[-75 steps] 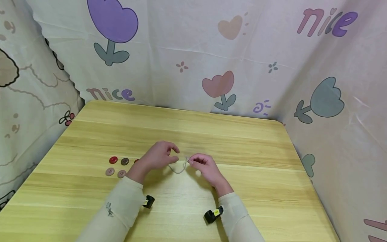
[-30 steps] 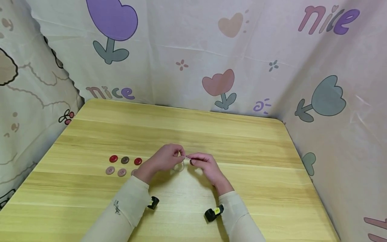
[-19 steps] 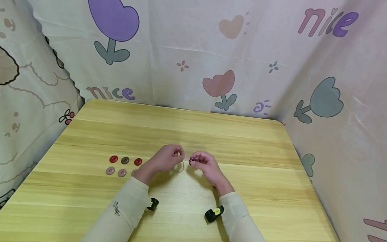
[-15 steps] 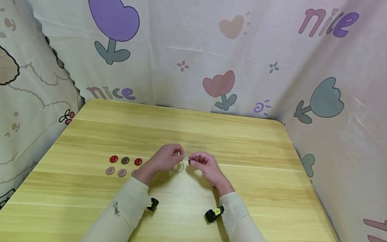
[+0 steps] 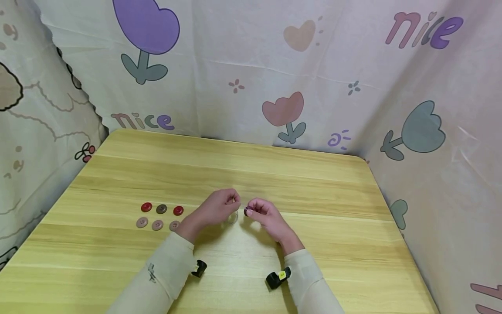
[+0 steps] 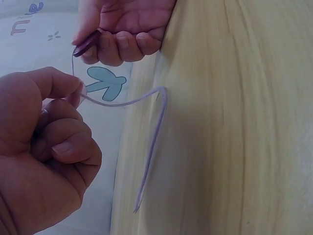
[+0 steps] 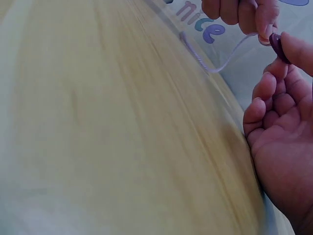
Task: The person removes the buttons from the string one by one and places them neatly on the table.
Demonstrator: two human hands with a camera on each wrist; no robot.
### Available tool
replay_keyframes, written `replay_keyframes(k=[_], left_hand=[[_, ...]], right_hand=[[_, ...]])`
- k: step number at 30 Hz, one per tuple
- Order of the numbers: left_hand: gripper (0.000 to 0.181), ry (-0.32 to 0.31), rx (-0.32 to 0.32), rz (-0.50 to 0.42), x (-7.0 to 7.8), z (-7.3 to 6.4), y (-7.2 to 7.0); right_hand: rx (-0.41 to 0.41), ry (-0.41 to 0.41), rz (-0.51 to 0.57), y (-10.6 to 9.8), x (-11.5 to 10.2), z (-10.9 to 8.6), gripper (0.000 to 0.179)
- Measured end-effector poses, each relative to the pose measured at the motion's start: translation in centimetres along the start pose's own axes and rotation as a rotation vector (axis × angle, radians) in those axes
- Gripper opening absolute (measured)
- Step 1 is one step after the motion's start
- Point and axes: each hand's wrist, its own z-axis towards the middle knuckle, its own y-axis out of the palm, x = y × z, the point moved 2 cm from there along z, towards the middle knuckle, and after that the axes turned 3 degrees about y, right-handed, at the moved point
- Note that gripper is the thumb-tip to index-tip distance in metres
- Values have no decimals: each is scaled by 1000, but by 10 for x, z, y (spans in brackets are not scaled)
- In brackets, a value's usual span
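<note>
My left hand point(image 5: 221, 206) pinches a pale cord point(image 6: 155, 132) between thumb and index finger, the other fingers curled in. The cord's long tail droops in a bend below that hand, over the table. A short, thin stretch of it runs up from the fingertips to a dark maroon button point(image 7: 278, 47). My right hand point(image 5: 267, 216) pinches this button on edge between thumb and index finger, a small gap from the left fingertips. Whether the cord passes through a hole in the button cannot be made out.
Left of the hands, two rows of buttons lie on the wooden table point(image 5: 313, 187): red point(image 5: 146, 207) and dark grey-brown point(image 5: 161, 209) ones behind, dusty pink point(image 5: 157, 225) ones in front. A printed curtain point(image 5: 243, 61) hangs behind the table.
Earlier my left thumb and index finger were apart beside the cord; they now pinch it. The maroon button shows more plainly at my right fingertips, and the hands have drawn slightly apart since one second ago.
</note>
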Motion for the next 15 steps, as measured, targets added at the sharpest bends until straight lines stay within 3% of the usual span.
replay_keyframes(k=[7,15], left_hand=[[13,20,13,-13,-1,0,4],[13,29,17,-23,0,0,7]], right_hand=[[1,24,-18,0,0,0,20],[31,-45,-4,-2,1,0,7]])
